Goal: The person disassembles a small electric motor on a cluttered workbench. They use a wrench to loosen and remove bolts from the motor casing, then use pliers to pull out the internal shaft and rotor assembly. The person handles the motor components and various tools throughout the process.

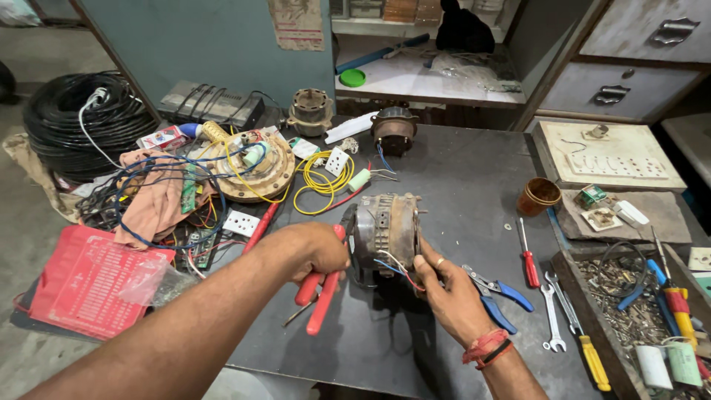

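wall [215, 37]: teal | worktable [474, 170]: dark | drawers [637, 59]: grey | floor [22, 244]: concrete

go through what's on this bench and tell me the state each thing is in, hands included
Left hand: closed around the red-handled pliers.
Right hand: fingers on the motor's wires.
Motor: on its side, rusty, wires hanging loose.
Blue-handled pliers: lying flat, unheld.
Red screwdriver: lying flat, unheld.
Spanner: lying flat.
Yellow wire: coiled.
Black cable: wound in a big coil.
Brown cup: upright.
Drawers: shut.

red-handled pliers [320, 292], rusty brown motor [386, 230]
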